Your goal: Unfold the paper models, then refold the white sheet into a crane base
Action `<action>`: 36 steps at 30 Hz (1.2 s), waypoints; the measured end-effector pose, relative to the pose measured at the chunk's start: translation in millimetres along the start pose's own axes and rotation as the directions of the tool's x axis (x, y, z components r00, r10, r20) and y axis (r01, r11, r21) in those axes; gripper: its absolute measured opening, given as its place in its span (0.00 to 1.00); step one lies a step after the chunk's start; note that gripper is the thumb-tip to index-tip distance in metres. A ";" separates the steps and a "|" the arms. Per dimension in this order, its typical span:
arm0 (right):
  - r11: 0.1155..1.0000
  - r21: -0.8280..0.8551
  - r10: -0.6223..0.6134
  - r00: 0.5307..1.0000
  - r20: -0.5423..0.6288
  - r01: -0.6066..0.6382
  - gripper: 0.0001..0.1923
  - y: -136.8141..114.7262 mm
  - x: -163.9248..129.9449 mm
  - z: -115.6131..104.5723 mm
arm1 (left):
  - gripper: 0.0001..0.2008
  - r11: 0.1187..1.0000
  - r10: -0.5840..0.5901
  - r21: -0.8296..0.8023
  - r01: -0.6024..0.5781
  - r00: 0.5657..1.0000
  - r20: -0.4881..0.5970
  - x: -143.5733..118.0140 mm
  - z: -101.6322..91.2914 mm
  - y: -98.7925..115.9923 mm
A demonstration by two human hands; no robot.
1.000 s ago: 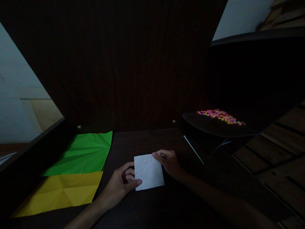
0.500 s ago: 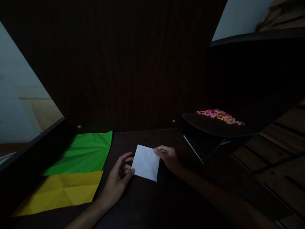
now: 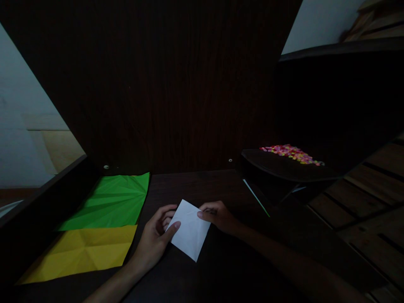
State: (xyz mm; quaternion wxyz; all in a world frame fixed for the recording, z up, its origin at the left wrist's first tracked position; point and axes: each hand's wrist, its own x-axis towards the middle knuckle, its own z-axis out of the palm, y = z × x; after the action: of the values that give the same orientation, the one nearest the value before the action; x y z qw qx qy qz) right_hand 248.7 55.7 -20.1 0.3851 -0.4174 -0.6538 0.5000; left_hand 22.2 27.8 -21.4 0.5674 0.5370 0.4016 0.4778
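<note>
A small white square of paper [image 3: 190, 231] sits between my hands over the dark table [image 3: 202, 189], turned so one corner points toward me. My left hand [image 3: 154, 237] pinches its left corner with thumb and fingers. My right hand [image 3: 217, 216] pinches its upper right edge. The light is dim, and whether the paper rests on the table or is lifted cannot be told.
A creased green sheet [image 3: 112, 202] and a creased yellow sheet [image 3: 80, 252] lie flat at the left. A dark raised tray [image 3: 284, 168] at the right carries a pile of small coloured bits [image 3: 290, 153]. A thin green-edged strip [image 3: 255, 198] leans beside it.
The white paper has been rotated from lying square to a diamond, one corner toward me. Both hands shifted their grip along its edges.
</note>
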 end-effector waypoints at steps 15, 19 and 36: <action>0.996 -0.084 -0.041 0.997 -0.071 0.035 0.11 0.4 1.4 1.6 | 0.19 0.998 0.011 0.055 -0.010 1.000 -0.007 -0.9 0.9 0.3; 0.993 -0.100 -0.063 0.996 -0.070 0.056 0.10 -0.1 1.0 1.5 | 0.21 0.996 0.004 0.092 0.000 0.999 -0.035 -1.0 0.1 0.3; 0.999 0.002 -0.047 0.996 -0.071 0.047 0.25 1.7 -1.2 4.7 | 0.15 0.932 0.125 0.351 -0.085 0.988 -0.093 2.4 -8.6 0.2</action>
State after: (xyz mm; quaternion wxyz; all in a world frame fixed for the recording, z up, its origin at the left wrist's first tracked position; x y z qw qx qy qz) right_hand 245.1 53.2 -22.8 0.4205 -0.4188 -0.6485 0.4768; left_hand 14.4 32.1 -21.9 0.4139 0.6210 0.4819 0.4592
